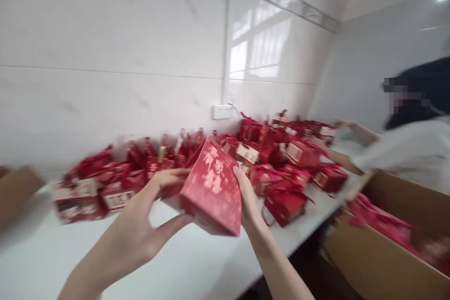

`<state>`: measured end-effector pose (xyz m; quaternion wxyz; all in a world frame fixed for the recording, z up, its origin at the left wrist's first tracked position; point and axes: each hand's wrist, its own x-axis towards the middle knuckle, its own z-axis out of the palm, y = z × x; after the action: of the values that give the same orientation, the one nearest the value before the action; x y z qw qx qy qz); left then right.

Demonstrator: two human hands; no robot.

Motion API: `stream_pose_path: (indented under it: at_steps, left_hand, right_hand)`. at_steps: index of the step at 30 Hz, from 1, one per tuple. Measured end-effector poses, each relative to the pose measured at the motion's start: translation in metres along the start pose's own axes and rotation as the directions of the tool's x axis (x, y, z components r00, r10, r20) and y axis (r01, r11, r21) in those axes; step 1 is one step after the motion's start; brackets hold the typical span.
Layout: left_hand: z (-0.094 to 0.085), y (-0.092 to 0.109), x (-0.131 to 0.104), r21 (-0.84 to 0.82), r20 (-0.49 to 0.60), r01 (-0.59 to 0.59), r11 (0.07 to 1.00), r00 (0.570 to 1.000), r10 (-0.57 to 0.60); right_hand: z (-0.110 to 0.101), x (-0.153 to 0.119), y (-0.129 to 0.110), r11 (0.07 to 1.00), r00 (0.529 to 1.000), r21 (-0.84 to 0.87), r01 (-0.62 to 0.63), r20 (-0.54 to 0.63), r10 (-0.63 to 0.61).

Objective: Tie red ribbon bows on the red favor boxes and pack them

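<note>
A red box (213, 190) with a pale floral pattern is held up in the middle of the view, tilted above the table. On its left side my left hand (147, 218) grips it between thumb and fingers. My right hand (248, 197) holds the right side, its fingers partly hidden behind the box. Behind it, many small red gift boxes with ribbons (286, 201) stand along the wall, some with cream labels. The picture is blurred by motion.
White table (168, 272) below. An open cardboard box (379, 253) with red ribboned items stands at the right; another cardboard piece (21, 192) lies at the left edge. A person in white (408, 150) reaches toward the boxes. A socket (223, 112) is on the wall.
</note>
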<state>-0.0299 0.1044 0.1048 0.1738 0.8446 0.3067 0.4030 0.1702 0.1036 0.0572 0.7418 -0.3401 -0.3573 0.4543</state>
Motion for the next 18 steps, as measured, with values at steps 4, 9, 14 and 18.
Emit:
stream_pose_path:
  at_steps: [4,9,14,18]
  left_hand:
    - [0.058,0.004,0.0,-0.298,0.535,0.055,0.953,0.837,0.119]
    - [0.157,0.039,-0.029,-0.469,0.752,0.511,0.72,0.659,0.023]
    - [0.212,0.069,-0.034,-0.523,0.829,0.629,0.574,0.533,0.171]
    - [0.232,0.087,-0.017,-0.471,0.878,0.654,0.592,0.414,0.242]
  right_hand:
    - [-0.085,-0.068,-0.026,0.891,0.954,-0.429,0.15,-0.174,-0.245]
    - [-0.161,-0.157,-0.057,0.567,0.902,-0.814,0.121,-0.147,-0.405]
    - [-0.199,-0.222,-0.075,0.347,0.848,-0.935,-0.078,-0.245,-0.47]
    - [-0.21,-0.232,-0.097,0.381,0.991,-0.921,-0.08,-0.116,-0.072]
